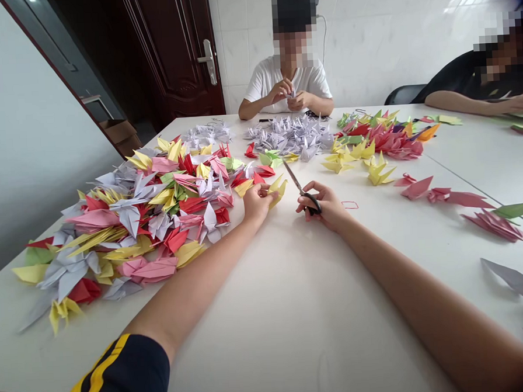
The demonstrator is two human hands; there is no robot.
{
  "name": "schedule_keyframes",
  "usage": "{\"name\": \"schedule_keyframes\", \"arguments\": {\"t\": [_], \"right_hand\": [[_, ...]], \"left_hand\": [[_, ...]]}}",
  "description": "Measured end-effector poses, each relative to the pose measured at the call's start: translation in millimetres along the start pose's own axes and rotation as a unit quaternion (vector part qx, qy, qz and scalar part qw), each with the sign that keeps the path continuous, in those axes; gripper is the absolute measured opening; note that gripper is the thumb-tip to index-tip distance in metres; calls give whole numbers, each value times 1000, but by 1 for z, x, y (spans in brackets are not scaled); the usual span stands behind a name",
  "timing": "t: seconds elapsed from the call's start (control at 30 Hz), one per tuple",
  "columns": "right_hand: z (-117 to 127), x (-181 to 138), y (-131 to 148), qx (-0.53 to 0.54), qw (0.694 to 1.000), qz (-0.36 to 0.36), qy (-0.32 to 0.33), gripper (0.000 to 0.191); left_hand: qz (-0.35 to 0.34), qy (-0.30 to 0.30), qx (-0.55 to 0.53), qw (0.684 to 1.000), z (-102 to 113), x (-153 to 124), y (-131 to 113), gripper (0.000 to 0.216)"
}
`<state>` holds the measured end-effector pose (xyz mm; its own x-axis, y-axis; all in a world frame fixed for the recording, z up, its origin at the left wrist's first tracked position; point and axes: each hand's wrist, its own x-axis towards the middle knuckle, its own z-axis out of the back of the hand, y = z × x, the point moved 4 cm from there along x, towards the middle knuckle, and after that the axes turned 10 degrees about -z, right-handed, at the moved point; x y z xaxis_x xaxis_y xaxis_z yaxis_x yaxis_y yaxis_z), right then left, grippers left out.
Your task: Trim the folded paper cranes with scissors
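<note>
Between the fingers of my left hand [257,203] is a yellow folded paper crane [279,190], held just above the white table. My right hand [323,205] grips a pair of scissors [293,175] by its black handles. The blades point up and away to the left, close to the crane but apart from it; they look closed or nearly so. Left of my left hand spreads a large heap of paper cranes [152,210] in red, pink, yellow, green and pale lilac.
Pale lilac cranes [291,135] lie mid-table, with a mixed colour pile [392,136] right of them. Several pink cranes [458,197] trail toward the right edge. A person in a white shirt [288,86] folds paper opposite; another person in black [466,77] sits at right.
</note>
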<state>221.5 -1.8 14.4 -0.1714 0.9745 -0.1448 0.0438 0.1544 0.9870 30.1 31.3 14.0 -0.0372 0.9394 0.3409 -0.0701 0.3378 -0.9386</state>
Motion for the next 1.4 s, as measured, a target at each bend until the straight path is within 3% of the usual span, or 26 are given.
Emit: {"name": "schedule_keyframes", "arguments": {"t": [0.33, 0.53, 0.77, 1.17, 1.4], "right_hand": [[-3, -3, 0, -48, 998, -31, 28, 44], [-1, -3, 0, -13, 1000, 5, -9, 43], [-6, -5, 3, -26, 999, -23, 39, 42], [-7, 0, -4, -80, 995, -13, 63, 38], [-11, -5, 1, -91, 995, 0, 46, 38]], "left_hand": [[-28, -92, 38, 995, 8, 5, 5, 10], [-33, -113, 85, 989, 13, 4, 1, 11], [-48, -101, 100, 989, 12, 3, -6, 6], [-42, -121, 120, 985, 13, 3, -5, 6], [-48, -119, 103, 986, 15, 3, -3, 10]]}}
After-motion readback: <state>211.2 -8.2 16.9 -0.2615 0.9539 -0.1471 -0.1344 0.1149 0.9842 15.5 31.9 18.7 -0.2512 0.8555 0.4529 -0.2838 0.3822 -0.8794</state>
